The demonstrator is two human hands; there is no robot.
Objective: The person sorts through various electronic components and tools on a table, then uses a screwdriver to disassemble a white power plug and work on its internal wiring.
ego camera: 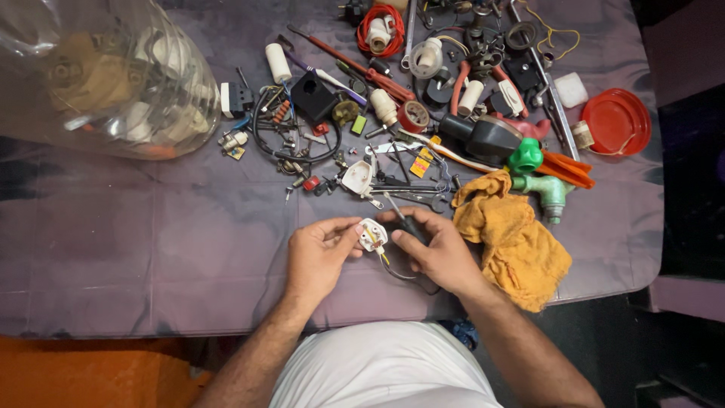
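The left hand [321,253] pinched an opened white plug [372,235] at the tabletop's [151,242] six o'clock edge, its wires showing. The right hand [434,253], just beside at three o'clock, gripped a dark-handled screwdriver [400,215] pointing towards twelve. A thin wire [400,273] looped beneath. A slip seemed likely: the tip could skid off a small screw towards the left fingertips, or a loosened screw could drop among the clutter of parts [393,113] at twelve o'clock. A yellow rag [513,234] lay at three o'clock.
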